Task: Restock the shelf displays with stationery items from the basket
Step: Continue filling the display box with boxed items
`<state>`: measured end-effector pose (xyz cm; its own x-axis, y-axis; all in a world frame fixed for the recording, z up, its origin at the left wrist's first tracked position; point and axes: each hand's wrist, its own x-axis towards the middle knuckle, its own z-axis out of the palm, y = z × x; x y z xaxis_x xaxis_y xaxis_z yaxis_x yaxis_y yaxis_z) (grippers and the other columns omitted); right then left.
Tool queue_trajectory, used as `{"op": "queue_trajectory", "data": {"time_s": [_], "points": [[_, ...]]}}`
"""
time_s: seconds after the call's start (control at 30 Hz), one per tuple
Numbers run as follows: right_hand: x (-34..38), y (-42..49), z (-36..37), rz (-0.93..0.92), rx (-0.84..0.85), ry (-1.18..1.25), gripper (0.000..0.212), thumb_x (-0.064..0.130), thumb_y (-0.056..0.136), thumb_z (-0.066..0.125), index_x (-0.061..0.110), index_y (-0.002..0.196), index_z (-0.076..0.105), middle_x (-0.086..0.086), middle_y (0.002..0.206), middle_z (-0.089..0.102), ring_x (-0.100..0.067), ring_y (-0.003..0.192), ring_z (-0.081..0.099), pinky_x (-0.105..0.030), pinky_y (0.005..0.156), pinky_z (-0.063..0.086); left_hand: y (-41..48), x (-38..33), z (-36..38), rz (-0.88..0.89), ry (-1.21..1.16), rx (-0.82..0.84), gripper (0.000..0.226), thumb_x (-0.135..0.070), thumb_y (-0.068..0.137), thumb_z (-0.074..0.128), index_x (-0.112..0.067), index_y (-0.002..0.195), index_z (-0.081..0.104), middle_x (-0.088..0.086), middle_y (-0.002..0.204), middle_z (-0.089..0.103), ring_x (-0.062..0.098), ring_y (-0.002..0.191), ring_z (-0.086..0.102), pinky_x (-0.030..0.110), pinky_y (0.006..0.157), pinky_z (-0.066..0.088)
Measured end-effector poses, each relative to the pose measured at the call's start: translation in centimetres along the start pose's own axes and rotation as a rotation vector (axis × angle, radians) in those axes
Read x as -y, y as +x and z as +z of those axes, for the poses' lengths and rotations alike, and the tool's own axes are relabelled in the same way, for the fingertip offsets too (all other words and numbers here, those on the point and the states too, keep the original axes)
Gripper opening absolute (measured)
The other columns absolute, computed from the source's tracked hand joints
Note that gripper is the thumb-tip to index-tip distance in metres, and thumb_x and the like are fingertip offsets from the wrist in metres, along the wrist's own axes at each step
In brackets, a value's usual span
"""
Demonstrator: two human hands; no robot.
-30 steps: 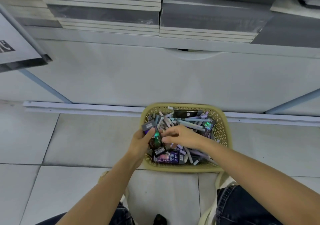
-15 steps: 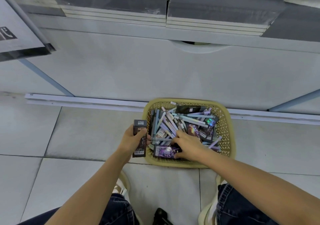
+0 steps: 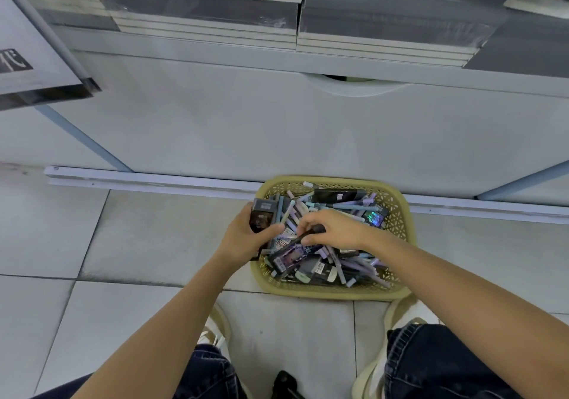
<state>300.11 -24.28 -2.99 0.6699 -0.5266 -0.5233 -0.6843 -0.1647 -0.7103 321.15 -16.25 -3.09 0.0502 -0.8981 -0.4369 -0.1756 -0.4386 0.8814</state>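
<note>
Yellow basket (image 3: 400, 214) on floor, full of stationery. Left hand (image 3: 243, 238) holds dark pack (image 3: 261, 217); right hand (image 3: 335, 231) pinches purple pack (image 3: 289, 255). Lift clear of loose pens, stack aligned.

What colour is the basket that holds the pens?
The basket is pale yellow with perforated lattice walls, seen best in the head view.

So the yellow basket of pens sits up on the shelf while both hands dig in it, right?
Not quite: the head view shows the basket on the tiled floor, below the shelf. Both the left hand and right hand are in it.
</note>
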Motion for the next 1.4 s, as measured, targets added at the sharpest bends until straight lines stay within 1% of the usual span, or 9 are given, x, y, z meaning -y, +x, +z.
{"op": "queue_trajectory", "data": {"time_s": [0.17,0.4,0.5,0.57,0.63,0.83,1.0,1.13,1.4], "points": [[2.6,1.2,0.4,-0.076,-0.158,0.250,0.019,0.030,0.081,0.077,0.035,0.092,0.062,0.016,0.097,0.067,0.006,0.096,0.060,-0.021,0.086,0.044,-0.3,0.4,0.1,-0.125,-0.097,0.233,0.049,-0.025,0.071,0.084,-0.011,0.112,0.060,0.010,0.094,0.074,0.025,0.082,0.071,0.032,0.071,0.059],[2.4,3.8,0.5,0.069,-0.517,0.483,0.023,0.025,0.094,0.061,0.010,0.112,0.057,-0.013,0.100,0.068,0.002,0.056,0.059,-0.013,0.055,0.047,0.0,2.1,-2.5,-0.210,-0.406,-0.058,0.036,-0.024,0.074,0.078,-0.001,0.100,0.065,0.017,0.083,0.072,0.020,0.059,0.066,0.030,0.057,0.057],[2.5,6.0,1.0,0.107,-0.395,0.320,0.036,0.029,0.095,0.059,0.016,0.129,0.054,-0.005,0.111,0.065,-0.005,0.069,0.063,-0.016,0.061,0.051,0.1,2.6,-3.1,-0.243,-0.557,-0.183,0.028,-0.019,0.083,0.071,-0.001,0.104,0.063,0.019,0.087,0.073,0.021,0.057,0.066,0.029,0.055,0.056],[2.6,7.5,2.0,0.114,-0.318,0.178,0.042,0.029,0.093,0.062,0.018,0.133,0.052,-0.004,0.127,0.060,-0.015,0.098,0.063,-0.028,0.087,0.052,0.2,2.6,-3.1,-0.251,-0.578,-0.201,0.021,-0.016,0.089,0.066,-0.003,0.105,0.062,0.015,0.083,0.074,0.019,0.055,0.067,0.027,0.052,0.055],[2.3,8.4,2.9,0.114,-0.348,0.093,0.043,0.029,0.090,0.066,0.016,0.129,0.053,-0.001,0.133,0.058,-0.019,0.118,0.055,-0.032,0.097,0.041,0.2,2.7,-3.1,-0.258,-0.555,-0.205,0.022,-0.016,0.090,0.065,-0.002,0.107,0.061,0.013,0.081,0.074,0.019,0.056,0.067,0.027,0.054,0.055],[1.1,7.4,3.0,0.128,-0.490,0.108,0.025,0.025,0.082,0.075,0.020,0.094,0.053,0.006,0.098,0.062,-0.014,0.094,0.058,-0.031,0.076,0.044,0.1,2.8,-2.7,-0.272,-0.558,-0.233,0.022,-0.010,0.090,0.065,0.003,0.107,0.061,0.015,0.080,0.070,0.018,0.054,0.065,0.027,0.054,0.056],[1.1,5.1,-0.3,0.120,-0.408,0.342,0.032,0.009,0.084,0.072,0.015,0.113,0.061,0.002,0.107,0.066,-0.015,0.101,0.063,-0.037,0.094,0.051,0.2,2.0,-2.4,-0.244,-0.560,-0.224,0.011,-0.007,0.092,0.062,-0.002,0.102,0.060,0.016,0.083,0.068,0.021,0.063,0.065,0.030,0.058,0.057],[2.6,2.8,-3.3,0.035,-0.284,0.632,0.025,0.006,0.089,0.067,0.015,0.111,0.065,-0.010,0.112,0.068,-0.015,0.094,0.069,-0.027,0.077,0.059,0.1,0.3,-1.4,-0.207,-0.556,-0.221,0.013,-0.005,0.093,0.060,-0.005,0.106,0.059,0.014,0.088,0.069,0.024,0.071,0.066,0.035,0.066,0.058],[8.9,-1.8,-7.1,-0.105,-0.431,0.606,0.022,0.000,0.089,0.063,0.016,0.103,0.059,-0.003,0.098,0.066,-0.015,0.081,0.065,-0.030,0.072,0.059,-2.6,-7.3,-1.3,0.022,-0.442,-0.088,0.021,-0.001,0.080,0.072,-0.012,0.095,0.063,0.008,0.084,0.071,0.020,0.066,0.064,0.029,0.056,0.052]]}}
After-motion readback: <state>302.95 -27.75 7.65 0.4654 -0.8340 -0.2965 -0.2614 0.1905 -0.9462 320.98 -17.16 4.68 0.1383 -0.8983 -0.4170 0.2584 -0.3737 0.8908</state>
